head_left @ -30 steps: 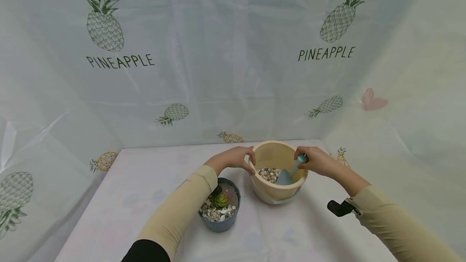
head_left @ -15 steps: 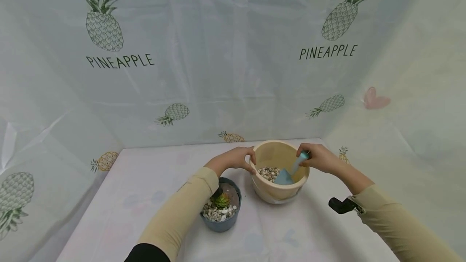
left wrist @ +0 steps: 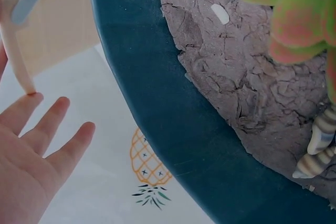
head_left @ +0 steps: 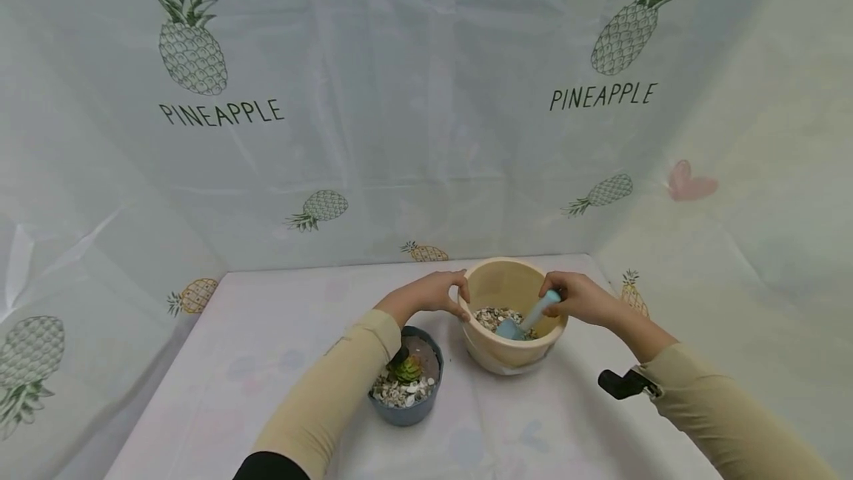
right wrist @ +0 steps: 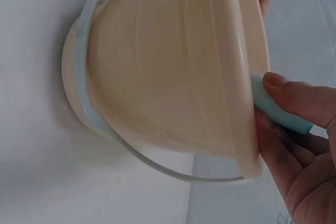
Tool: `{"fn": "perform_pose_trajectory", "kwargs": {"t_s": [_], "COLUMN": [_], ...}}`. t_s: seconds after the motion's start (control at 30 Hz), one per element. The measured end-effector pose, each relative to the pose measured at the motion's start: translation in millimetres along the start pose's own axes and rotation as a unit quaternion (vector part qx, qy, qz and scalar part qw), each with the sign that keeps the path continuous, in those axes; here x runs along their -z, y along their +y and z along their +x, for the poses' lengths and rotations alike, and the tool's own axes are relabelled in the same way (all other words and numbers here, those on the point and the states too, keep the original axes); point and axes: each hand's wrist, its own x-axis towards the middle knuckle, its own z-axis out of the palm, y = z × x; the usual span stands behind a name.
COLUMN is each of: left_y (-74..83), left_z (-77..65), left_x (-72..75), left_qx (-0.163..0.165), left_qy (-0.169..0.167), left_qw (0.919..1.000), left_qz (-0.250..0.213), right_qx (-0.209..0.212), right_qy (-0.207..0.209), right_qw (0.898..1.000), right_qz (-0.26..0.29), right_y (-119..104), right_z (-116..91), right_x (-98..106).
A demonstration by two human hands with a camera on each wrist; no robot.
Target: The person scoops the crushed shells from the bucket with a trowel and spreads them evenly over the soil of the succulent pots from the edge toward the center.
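Observation:
A cream plastic bucket (head_left: 489, 355) with small mixed stones (head_left: 489, 316) at its bottom stands at the table's back right. My left hand (head_left: 435, 292) pinches its left rim, some fingers spread loose in the left wrist view. On the opposite side, my right hand (head_left: 583, 299) holds a light-blue toy shovel (head_left: 537, 309) by its handle, thumb on top. The shovel slants down into the bucket, its blade among the stones. Under my left forearm sits a dark blue pot (head_left: 402, 415) with a green, pink-tipped succulent (left wrist: 304, 30) and pebbles, partly covered by the sleeve.
A pale printed cloth (head_left: 266, 361) covers the table, and pineapple-print sheeting (head_left: 400, 110) rises behind and at both sides. The bucket's light-blue carrying handle (right wrist: 86, 77) hangs down along its outside. The pot stands just front-left of the bucket.
My right hand has dipped slightly, and the shovel blade has sunk deeper into the stones, its handle lying more slanted. My left hand stays at the rim.

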Motion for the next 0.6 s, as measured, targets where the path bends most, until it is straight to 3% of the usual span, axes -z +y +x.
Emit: {"fn": "perform_pose_trajectory", "kwargs": {"t_s": [0.33, 0.6], "left_y": [1.4, 2.2], "left_z": [-0.3, -1.2], "left_x": [0.5, -1.1], "left_qx": [0.008, 0.009], "left_qy": [-0.001, -0.002], "left_qw": [1.0, 0.9999], "left_qz": [-0.004, -0.009], "right_qx": [-0.018, -0.041], "right_qy": [0.005, 0.016], "right_qw": [1.0, 0.998], "right_qz": [-0.001, 0.045], "right_y": [-4, 1], "right_z": [5, 6], "right_x": [-10, -20]}}
